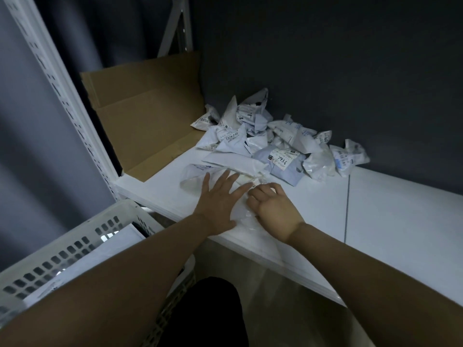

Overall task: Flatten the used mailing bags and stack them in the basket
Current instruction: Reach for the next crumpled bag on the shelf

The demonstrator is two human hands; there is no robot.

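Note:
A white mailing bag (198, 177) lies spread on the white shelf (388, 221) near its front edge. My left hand (219, 199) presses flat on it with straight, spread fingers. Beside it, my right hand (271, 209) has curled fingers that pinch the bag's crumpled right part. Behind them sits a pile of several crumpled mailing bags (275, 139) with printed labels. A white perforated basket (70, 249) stands low at the left, with flattened bags (100, 259) lying inside.
Flattened brown cardboard (147, 116) leans in the shelf's back left corner. A white perforated rack upright (60, 88) rises at the left. A dark wall closes the back. A seam (347, 209) runs across the shelf on the right.

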